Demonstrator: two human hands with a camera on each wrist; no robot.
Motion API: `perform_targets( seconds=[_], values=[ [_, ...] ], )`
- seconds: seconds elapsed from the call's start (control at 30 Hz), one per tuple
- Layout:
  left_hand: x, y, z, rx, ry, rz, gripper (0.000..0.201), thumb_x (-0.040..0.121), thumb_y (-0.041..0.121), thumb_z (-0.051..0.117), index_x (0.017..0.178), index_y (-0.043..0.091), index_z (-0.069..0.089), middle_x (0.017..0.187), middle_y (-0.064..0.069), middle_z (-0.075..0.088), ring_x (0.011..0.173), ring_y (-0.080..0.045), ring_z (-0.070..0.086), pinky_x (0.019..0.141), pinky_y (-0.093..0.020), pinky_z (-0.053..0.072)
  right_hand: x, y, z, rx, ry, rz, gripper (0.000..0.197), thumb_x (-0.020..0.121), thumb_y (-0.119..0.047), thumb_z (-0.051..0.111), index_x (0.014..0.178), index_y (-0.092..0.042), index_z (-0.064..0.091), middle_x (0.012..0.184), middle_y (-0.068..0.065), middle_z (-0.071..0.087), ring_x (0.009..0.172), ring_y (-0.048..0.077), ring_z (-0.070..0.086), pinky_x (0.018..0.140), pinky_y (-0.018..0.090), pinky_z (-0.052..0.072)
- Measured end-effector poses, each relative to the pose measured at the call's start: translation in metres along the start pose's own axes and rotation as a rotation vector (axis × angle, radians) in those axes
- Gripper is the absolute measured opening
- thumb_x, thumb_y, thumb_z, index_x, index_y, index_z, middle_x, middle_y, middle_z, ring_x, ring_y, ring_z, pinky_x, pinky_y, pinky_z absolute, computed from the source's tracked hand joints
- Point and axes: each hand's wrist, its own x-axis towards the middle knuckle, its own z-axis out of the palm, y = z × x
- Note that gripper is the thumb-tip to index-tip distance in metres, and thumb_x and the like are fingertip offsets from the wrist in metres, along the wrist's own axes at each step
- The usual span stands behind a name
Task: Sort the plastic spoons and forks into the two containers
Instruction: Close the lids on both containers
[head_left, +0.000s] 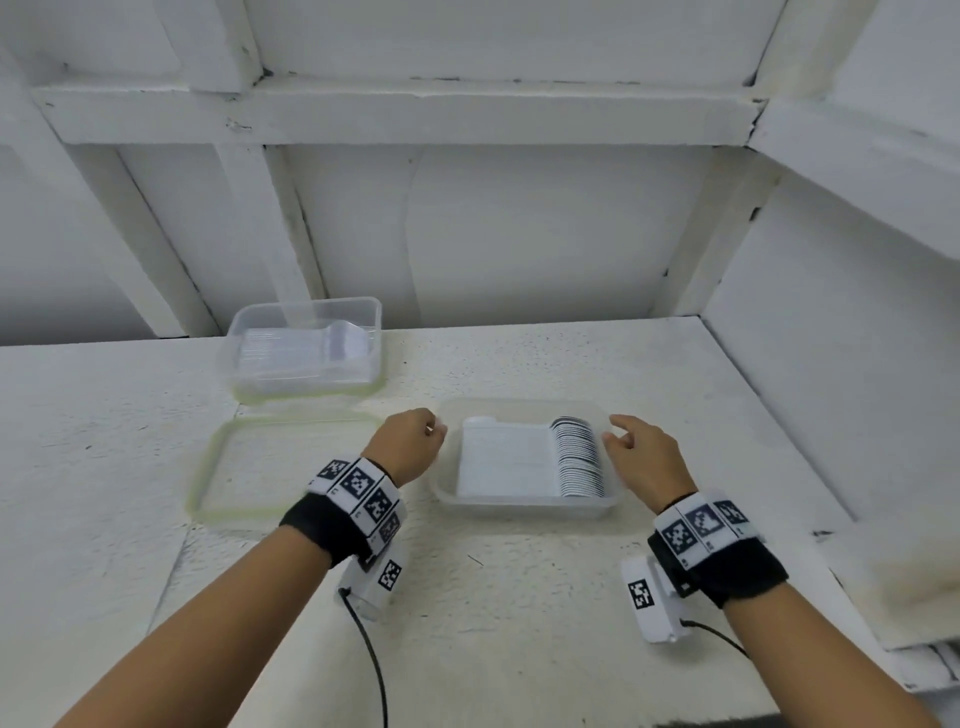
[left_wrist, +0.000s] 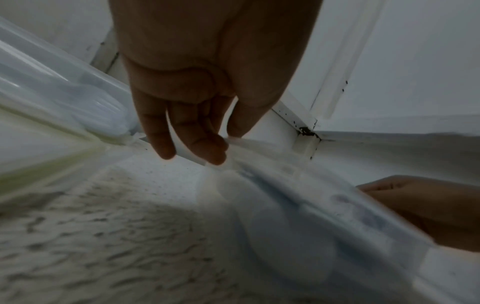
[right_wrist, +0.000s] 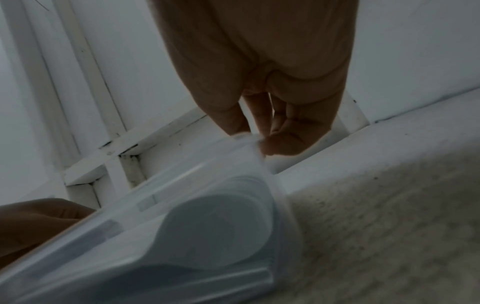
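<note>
Two hands at the near clear container, one on each short side, likely to hold it steady or slide it. Left hand curled at the left rim, fingertips touching it. Right hand pinching the right rim. Inside, a neat row of white spoons, bowls stacked together. Farther back, the other container with white cutlery, likely forks. Beside the left hand, a lid flat on the white table. Sorting looks finished.
</note>
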Motion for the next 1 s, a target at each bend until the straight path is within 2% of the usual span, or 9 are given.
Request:
perform_targets(
  seconds=[0.1,0.2,0.33,0.4,0.53,0.67,0.8,0.9,1.0],
  values=[
    [-0.002,-0.008,-0.003,0.116,-0.023,0.032,0.038,0.099,0.039,0.035,0.108,0.010,0.058,0.102,-0.004,0.061,0.084,-0.018,0.052,0.074,-0.029,0.041,-0.002,0.000,-0.002,-0.042,-0.019,0.019,0.041,0.097,-0.024,0.046,0.136,-0.010,0.047,0.108,0.014,0.059,0.103,0.024,0.054,0.095,0.034,0.045],
    [-0.016,-0.029,-0.012,0.295,0.019,0.074,0.048,0.091,0.054,0.041,0.119,0.017,0.052,0.119,-0.004,0.052,0.105,-0.019,0.051,0.092,-0.037,0.045,-0.004,-0.006,-0.001,-0.291,0.028,-0.059,0.042,0.097,-0.028,0.042,0.136,-0.013,0.045,0.131,0.014,0.050,0.120,0.028,0.048,0.097,0.037,0.041],
    [-0.043,-0.067,-0.018,0.439,-0.139,0.038,0.068,0.082,0.057,0.057,0.133,0.018,0.034,0.132,-0.004,0.037,0.120,-0.021,0.038,0.101,-0.032,0.039,-0.013,-0.023,0.010,-0.420,0.126,-0.315,0.039,0.095,-0.024,0.046,0.132,-0.013,0.050,0.134,0.013,0.043,0.122,0.030,0.039,0.093,0.041,0.041],
    [-0.052,-0.084,-0.017,0.456,-0.180,0.049,0.058,0.088,0.047,0.055,0.135,0.020,0.033,0.133,-0.002,0.034,0.122,-0.020,0.036,0.101,-0.029,0.036,-0.020,-0.036,0.019,-0.399,0.146,-0.470,0.033,0.091,-0.019,0.054,0.122,-0.010,0.059,0.127,0.016,0.050,0.118,0.035,0.044,0.089,0.044,0.044],
    [-0.059,-0.099,-0.016,0.545,-0.079,0.222,0.026,0.095,0.019,0.049,0.121,0.014,0.051,0.118,-0.004,0.051,0.105,-0.023,0.050,0.083,-0.027,0.041,-0.033,-0.064,0.042,-0.357,0.094,-0.717,0.029,0.080,-0.022,0.057,0.104,-0.009,0.068,0.109,0.017,0.061,0.102,0.038,0.057,0.076,0.047,0.051],
    [-0.067,-0.101,-0.026,0.534,0.184,0.508,0.028,0.064,0.005,0.082,0.085,0.010,0.063,0.078,-0.003,0.060,0.059,-0.020,0.059,0.045,-0.025,0.046,-0.040,-0.090,0.064,-0.336,-0.168,-0.812,0.043,0.089,-0.023,0.058,0.130,-0.014,0.053,0.135,0.011,0.047,0.128,0.031,0.037,0.097,0.045,0.037],
    [-0.077,-0.077,-0.063,0.483,0.263,0.669,0.011,0.085,0.017,0.056,0.092,0.011,0.061,0.083,-0.003,0.062,0.064,-0.022,0.059,0.049,-0.030,0.051,-0.038,-0.114,0.082,-0.491,-0.373,-0.824,0.069,0.091,-0.033,0.056,0.148,-0.026,0.018,0.155,0.002,0.017,0.144,0.023,0.009,0.115,0.044,0.019],
    [-0.081,-0.058,-0.091,0.489,0.268,0.714,0.028,0.089,0.025,0.041,0.093,0.011,0.064,0.087,-0.002,0.064,0.069,-0.023,0.060,0.057,-0.033,0.052,-0.034,-0.125,0.092,-0.355,-0.412,-0.808,0.047,0.093,-0.031,0.054,0.137,-0.021,0.041,0.143,0.003,0.042,0.136,0.023,0.032,0.107,0.040,0.031],
    [-0.076,-0.050,-0.106,0.418,0.405,0.753,0.033,0.093,0.031,0.041,0.095,0.011,0.067,0.090,-0.003,0.066,0.081,-0.022,0.059,0.072,-0.034,0.049,-0.037,-0.127,0.087,-0.008,-0.353,-0.782,0.020,0.094,-0.025,0.053,0.107,-0.012,0.059,0.097,0.003,0.066,0.090,0.021,0.060,0.079,0.034,0.045]
  ],
)
